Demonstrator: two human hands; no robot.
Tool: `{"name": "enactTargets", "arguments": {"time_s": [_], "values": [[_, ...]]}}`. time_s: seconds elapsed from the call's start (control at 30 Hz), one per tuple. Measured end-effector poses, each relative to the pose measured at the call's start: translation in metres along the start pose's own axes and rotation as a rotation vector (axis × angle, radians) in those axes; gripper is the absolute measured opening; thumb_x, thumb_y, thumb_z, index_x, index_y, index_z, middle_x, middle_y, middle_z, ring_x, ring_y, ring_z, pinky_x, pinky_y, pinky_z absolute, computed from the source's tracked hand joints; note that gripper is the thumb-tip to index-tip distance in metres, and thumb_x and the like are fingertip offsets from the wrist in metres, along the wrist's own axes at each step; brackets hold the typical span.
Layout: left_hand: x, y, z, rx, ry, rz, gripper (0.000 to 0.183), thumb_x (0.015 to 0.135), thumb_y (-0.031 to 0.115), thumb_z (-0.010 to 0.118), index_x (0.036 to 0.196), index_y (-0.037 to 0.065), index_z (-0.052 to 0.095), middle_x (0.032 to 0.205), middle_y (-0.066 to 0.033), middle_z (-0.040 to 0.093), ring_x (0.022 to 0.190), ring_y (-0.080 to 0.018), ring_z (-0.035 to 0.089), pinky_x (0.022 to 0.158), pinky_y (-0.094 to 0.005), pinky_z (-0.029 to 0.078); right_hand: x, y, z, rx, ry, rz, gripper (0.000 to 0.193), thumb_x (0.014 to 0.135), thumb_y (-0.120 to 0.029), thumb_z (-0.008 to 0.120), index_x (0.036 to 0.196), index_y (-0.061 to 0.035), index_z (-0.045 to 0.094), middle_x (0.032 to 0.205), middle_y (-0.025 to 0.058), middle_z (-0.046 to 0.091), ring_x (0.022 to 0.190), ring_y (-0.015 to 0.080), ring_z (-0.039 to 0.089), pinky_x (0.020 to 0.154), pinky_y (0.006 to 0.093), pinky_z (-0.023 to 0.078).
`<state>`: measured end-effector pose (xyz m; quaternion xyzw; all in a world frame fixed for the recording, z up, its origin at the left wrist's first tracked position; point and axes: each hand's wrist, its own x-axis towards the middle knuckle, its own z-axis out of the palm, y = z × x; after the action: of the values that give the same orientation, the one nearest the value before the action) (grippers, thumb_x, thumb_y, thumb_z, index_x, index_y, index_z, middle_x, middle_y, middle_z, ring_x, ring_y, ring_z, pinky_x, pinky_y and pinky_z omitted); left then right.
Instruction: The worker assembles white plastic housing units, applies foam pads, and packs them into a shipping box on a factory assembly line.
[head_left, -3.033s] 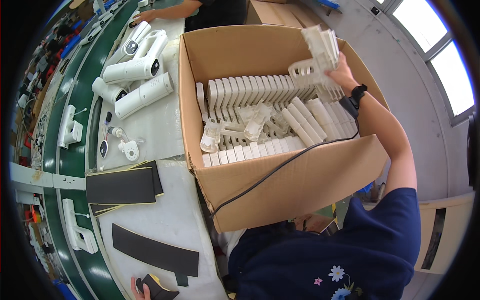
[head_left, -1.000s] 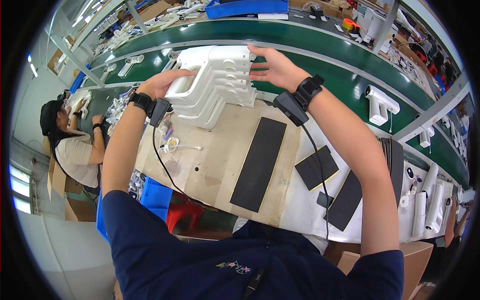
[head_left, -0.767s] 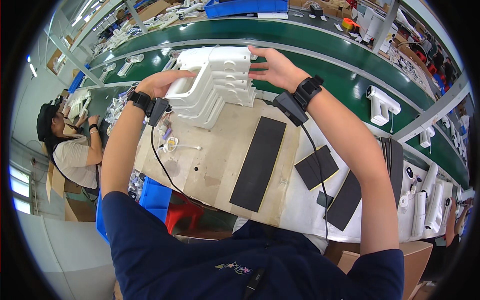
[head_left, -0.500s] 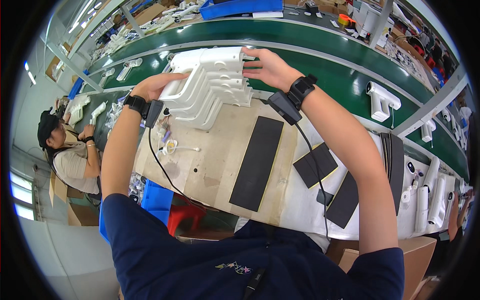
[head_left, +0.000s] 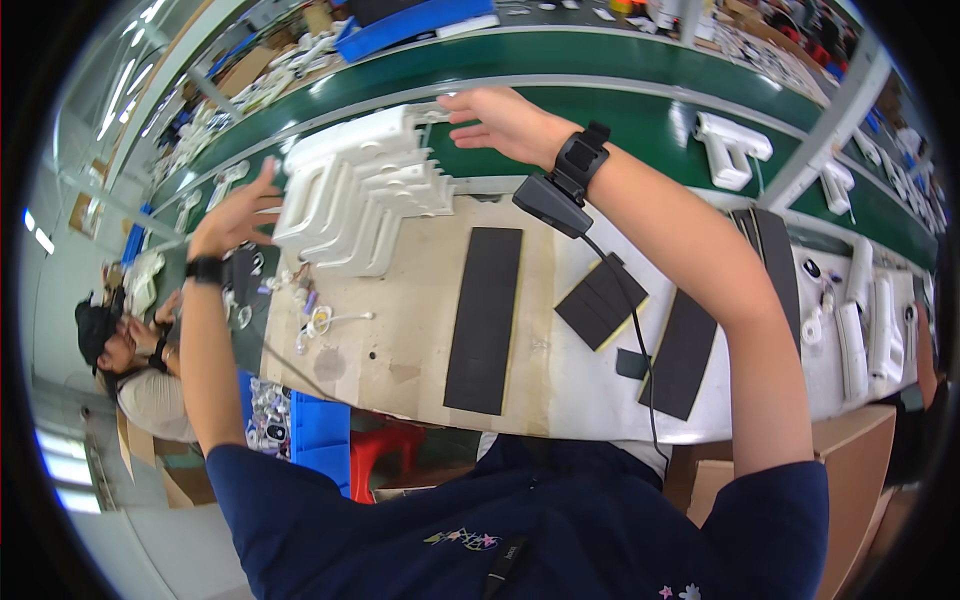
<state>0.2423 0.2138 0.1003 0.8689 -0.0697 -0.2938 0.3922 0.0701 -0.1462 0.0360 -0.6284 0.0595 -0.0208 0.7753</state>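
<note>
On the counter (head_left: 425,270), the stacked white housings (head_left: 352,190) run lengthwise left-right, handle loops toward the person; left hand (head_left: 235,218) and right hand (head_left: 508,122) flank them, each grip released.

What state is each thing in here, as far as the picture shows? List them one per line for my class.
White handled plastic shells: stacked
Left hand: open beside the shells, contact unclear
Right hand: open near the shells' right end
Long black foam sheet: flat on the table
White handled device: resting on the green conveyor belt
Green conveyor belt: moving or stopped, cannot tell
Blue plastic bin: partly hidden
</note>
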Motion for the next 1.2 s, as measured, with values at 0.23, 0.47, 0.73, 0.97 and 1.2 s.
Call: {"name": "enactTargets", "arguments": {"time_s": [0.23, 0.47, 0.73, 0.97, 1.2], "values": [[-0.125, 0.011, 0.159, -0.203, 0.222, 0.904, 0.043, 0.103, 0.023, 0.044, 0.137, -0.003, 0.046, 0.136, -0.0192, 0.052, 0.127, -0.0268, 0.050, 0.107, -0.0393, 0.037, -0.134, -0.071, -0.079, -0.118, 0.205, -0.372, 0.042, 0.092, -0.023, 0.064, 0.121, 0.0064, 0.057, 0.119, 0.0158, 0.059, 0.104, 0.0256, 0.060, 0.093, 0.0359, 0.050], [-0.060, 0.039, 0.303, 0.097, -0.325, 0.789, 0.033, 0.101, 0.026, 0.053, 0.117, -0.003, 0.059, 0.099, -0.0105, 0.064, 0.088, -0.0140, 0.059, 0.085, -0.0285, 0.047, -0.478, -0.128, -0.236, -0.268, 0.594, -0.639, 0.029, 0.097, -0.021, 0.057, 0.114, 0.0027, 0.058, 0.105, 0.0143, 0.062, 0.097, 0.0275, 0.063, 0.086, 0.0369, 0.054], [-0.058, 0.084, 0.413, 0.324, -0.946, 0.803, 0.037, 0.099, 0.016, 0.056, 0.129, -0.006, 0.052, 0.116, -0.0187, 0.063, 0.106, -0.0249, 0.061, 0.094, -0.0334, 0.049, -0.921, -0.022, -0.068, -0.632, 2.232, 0.250, 0.031, 0.092, -0.027, 0.062, 0.109, -0.0011, 0.065, 0.095, 0.0077, 0.066, 0.085, 0.0193, 0.063, 0.078, 0.0312, 0.053], [-0.102, 0.109, 0.480, 0.574, -0.976, 0.809, 0.031, 0.100, 0.015, 0.054, 0.124, -0.004, 0.055, 0.119, -0.0158, 0.062, 0.109, -0.0227, 0.060, 0.096, -0.0311, 0.046, -1.004, 0.173, -0.061, -0.410, 1.598, 1.706, 0.066, 0.082, -0.057, 0.063, 0.115, -0.0002, 0.067, 0.114, 0.0257, 0.064, 0.112, 0.0300, 0.062, 0.094, 0.0422, 0.049], [-0.092, 0.101, 0.478, 0.642, -0.918, 0.699, 0.032, 0.101, 0.016, 0.052, 0.127, -0.003, 0.054, 0.121, -0.0168, 0.060, 0.108, -0.0232, 0.059, 0.095, -0.0311, 0.046, -1.022, 0.261, -0.097, -0.151, 1.721, 2.079, 0.119, 0.070, -0.070, 0.070, 0.149, 0.0044, 0.021, 0.154, 0.0264, 0.024, 0.139, 0.0439, 0.032, 0.109, 0.0559, 0.033]]}}
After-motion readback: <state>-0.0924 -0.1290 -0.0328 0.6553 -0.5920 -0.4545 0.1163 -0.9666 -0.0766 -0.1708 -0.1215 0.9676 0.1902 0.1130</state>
